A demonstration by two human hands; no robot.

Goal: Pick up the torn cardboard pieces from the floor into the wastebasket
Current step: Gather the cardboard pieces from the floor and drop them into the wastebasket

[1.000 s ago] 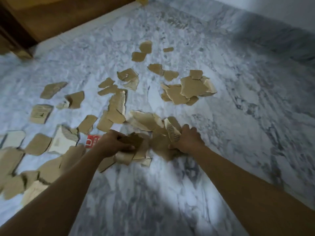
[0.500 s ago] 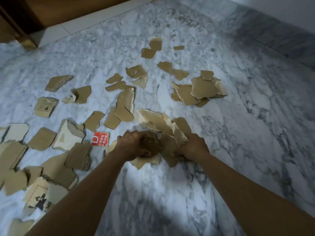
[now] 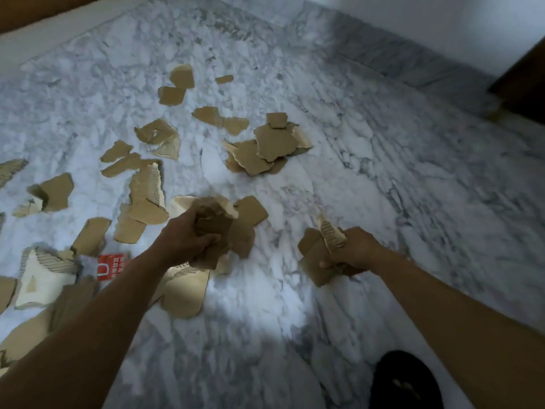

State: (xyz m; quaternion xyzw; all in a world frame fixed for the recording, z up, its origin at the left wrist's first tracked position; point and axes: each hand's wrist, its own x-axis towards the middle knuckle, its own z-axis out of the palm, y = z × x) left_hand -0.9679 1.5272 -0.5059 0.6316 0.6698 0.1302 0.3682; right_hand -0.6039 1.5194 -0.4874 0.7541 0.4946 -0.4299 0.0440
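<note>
Both hands, left hand [image 3: 188, 242] and right hand [image 3: 354, 252], grip cardboard pieces [image 3: 219, 228]; next comes the unseen wastebasket, more scraps [image 3: 265, 149] at twelve o'clock.

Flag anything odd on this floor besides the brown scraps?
One red printed scrap lies among the plain brown cardboard pieces, just left of the left forearm. No wastebasket is in view. Both the left hand and right hand grip bunches of cardboard.
</note>
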